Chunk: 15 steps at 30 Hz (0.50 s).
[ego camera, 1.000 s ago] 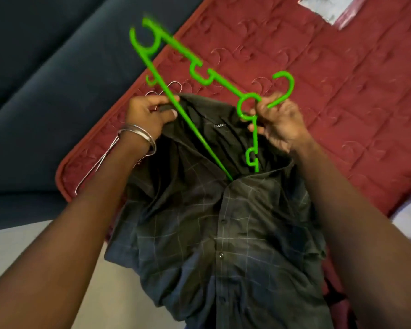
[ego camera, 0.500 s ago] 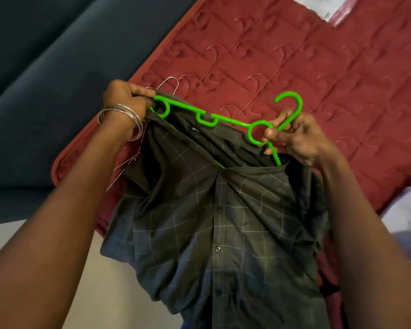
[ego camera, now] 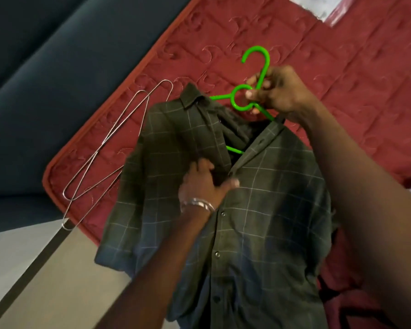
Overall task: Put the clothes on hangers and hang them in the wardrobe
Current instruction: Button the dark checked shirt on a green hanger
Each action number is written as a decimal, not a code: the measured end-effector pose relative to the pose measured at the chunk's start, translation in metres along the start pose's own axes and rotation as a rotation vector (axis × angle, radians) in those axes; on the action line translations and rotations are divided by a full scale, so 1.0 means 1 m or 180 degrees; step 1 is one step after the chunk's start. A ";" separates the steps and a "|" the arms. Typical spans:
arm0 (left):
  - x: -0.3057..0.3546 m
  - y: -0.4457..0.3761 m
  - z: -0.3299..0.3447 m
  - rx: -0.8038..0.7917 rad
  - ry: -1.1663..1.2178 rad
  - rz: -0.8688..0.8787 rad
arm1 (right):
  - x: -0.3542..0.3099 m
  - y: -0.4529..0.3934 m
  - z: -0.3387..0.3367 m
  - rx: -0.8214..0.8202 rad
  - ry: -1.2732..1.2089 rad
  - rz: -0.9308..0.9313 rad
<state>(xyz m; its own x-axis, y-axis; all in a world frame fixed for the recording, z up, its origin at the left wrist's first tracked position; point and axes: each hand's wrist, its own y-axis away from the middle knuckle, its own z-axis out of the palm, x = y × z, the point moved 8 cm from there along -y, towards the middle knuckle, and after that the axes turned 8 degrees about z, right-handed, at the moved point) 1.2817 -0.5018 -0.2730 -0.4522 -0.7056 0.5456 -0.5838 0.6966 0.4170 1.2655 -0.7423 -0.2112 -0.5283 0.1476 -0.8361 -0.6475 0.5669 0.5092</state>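
A dark green checked shirt hangs on a bright green plastic hanger, held above a red quilt. My right hand grips the hanger at its neck, just below the hook. Both hanger arms run inside the shirt's shoulders, and a short piece of the green bar shows through the open collar. My left hand, with silver bangles at the wrist, pinches the shirt's front placket below the collar.
The red quilt covers a mattress. Wire hangers lie on the quilt's left corner, next to the shirt. Dark blue fabric fills the upper left. Pale floor lies lower left. A white packet sits at the top right.
The hanger's left arm has gone into the shirt's shoulder. My left hand left that shoulder and came down to the front placket. The shirt now hangs from the hanger.
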 end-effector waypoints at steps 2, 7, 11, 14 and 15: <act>-0.012 0.019 0.041 -0.0615 -0.0595 -0.0018 | -0.004 -0.008 -0.001 -0.0010 0.0093 -0.0031; -0.016 0.030 0.064 -0.0896 -0.0375 0.0071 | -0.021 -0.029 -0.013 0.0296 0.0340 -0.0101; -0.018 0.026 0.054 -0.0919 -0.0179 0.0074 | -0.043 -0.033 -0.021 0.0282 0.0353 -0.0333; -0.019 0.021 0.054 -0.1205 -0.0314 -0.0039 | -0.019 -0.044 -0.026 0.0524 0.0909 -0.0153; -0.019 0.020 0.055 -0.1293 -0.0345 -0.0075 | -0.008 -0.047 -0.032 0.0729 0.1449 -0.0091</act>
<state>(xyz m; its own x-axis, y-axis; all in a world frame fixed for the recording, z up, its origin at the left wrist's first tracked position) 1.2411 -0.4816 -0.3146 -0.5229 -0.7165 0.4618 -0.2913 0.6593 0.6931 1.2820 -0.7959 -0.2219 -0.7309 -0.2097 -0.6495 -0.5552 0.7361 0.3871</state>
